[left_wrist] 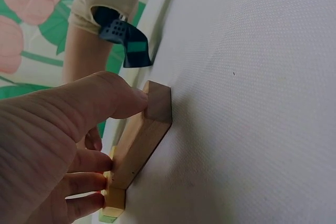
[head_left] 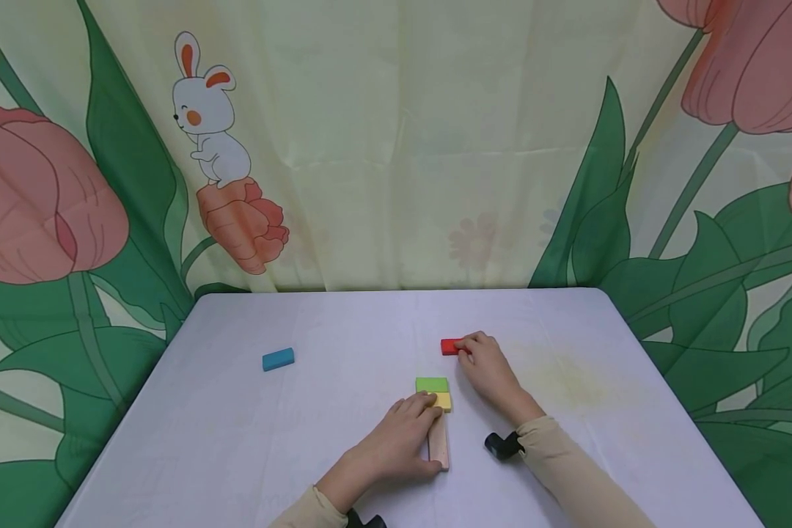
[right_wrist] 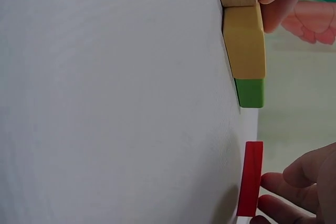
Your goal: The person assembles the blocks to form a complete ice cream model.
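A plain wooden block (head_left: 438, 442) lies lengthwise toward the near edge of the white table. Against its far end sits a yellow block (head_left: 443, 401), followed by a green block (head_left: 432, 384). My left hand (head_left: 396, 440) holds the wooden block, thumb (left_wrist: 123, 98) at the near end and fingertips by the yellow block. Farther back and slightly right, my right hand (head_left: 491, 370) grips a red block (head_left: 449, 347) by its right end. In the right wrist view the fingertips meet the red block (right_wrist: 250, 179), which stands apart from the green one.
A blue block (head_left: 278, 359) lies by itself on the left part of the white table (head_left: 237, 440). Behind the table's far edge hangs a curtain (head_left: 402, 147) printed with tulips and a rabbit. Black wrist devices (head_left: 504, 445) sit at both cuffs.
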`<state>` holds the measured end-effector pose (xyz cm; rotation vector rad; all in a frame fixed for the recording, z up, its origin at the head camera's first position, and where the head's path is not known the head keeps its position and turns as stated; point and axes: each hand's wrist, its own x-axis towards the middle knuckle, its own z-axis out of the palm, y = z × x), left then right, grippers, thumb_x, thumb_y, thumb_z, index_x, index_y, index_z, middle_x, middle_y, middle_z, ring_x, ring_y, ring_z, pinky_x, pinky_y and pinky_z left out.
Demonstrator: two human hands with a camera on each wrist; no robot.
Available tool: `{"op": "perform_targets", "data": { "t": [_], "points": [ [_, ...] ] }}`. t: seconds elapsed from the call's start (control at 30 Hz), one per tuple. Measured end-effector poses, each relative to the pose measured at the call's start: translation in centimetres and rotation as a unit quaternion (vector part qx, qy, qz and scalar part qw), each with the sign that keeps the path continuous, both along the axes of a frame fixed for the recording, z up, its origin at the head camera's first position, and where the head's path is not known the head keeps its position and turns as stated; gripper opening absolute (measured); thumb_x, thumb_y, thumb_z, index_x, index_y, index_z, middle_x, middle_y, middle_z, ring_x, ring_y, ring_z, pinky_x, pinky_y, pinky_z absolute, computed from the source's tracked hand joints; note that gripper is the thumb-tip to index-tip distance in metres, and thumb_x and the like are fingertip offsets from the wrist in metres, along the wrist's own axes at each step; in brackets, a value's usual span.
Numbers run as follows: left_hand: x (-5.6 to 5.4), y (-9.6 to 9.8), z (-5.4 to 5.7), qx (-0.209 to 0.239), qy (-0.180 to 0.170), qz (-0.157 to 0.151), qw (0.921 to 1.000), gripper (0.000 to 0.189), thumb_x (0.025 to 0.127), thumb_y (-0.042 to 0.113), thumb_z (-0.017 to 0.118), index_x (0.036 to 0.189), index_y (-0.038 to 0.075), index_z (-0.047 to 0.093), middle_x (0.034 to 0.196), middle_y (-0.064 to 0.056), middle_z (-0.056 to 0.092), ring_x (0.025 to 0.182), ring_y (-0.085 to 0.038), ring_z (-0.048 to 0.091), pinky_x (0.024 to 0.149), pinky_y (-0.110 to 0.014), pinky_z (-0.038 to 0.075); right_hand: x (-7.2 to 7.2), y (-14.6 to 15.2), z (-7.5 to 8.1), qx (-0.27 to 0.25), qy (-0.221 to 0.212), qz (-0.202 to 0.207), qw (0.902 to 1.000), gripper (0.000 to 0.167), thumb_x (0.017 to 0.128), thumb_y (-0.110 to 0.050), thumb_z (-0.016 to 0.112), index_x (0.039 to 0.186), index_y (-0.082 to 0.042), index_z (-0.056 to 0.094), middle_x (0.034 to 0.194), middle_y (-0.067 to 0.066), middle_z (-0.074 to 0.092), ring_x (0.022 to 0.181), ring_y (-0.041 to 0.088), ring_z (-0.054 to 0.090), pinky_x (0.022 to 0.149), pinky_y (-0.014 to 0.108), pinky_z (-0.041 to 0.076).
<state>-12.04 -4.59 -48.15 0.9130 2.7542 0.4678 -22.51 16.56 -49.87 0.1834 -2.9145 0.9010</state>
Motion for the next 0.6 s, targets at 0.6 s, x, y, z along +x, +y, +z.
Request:
{"op": "perform_targets", "data": {
  "t": [0.6],
  "points": [
    [0.0, 0.0, 0.0, 0.004, -0.002, 0.000, 1.0000, 0.078, 0.084, 0.050, 0.080, 0.146, 0.010, 0.055, 0.159, -0.006, 0.045, 0.150, -0.022, 0.037, 0.122, -0.052, 0.036, 0.3, -2.0, 0.1, -0.001, -0.005, 0.010, 0.9999, 0.028, 0.101, -0.016, 0.060, 0.122, -0.004, 0.075, 0.127, 0.013, 0.063, 0.122, 0.031, 0.057, 0.102, 0.048, 0.054]
  ]
}}
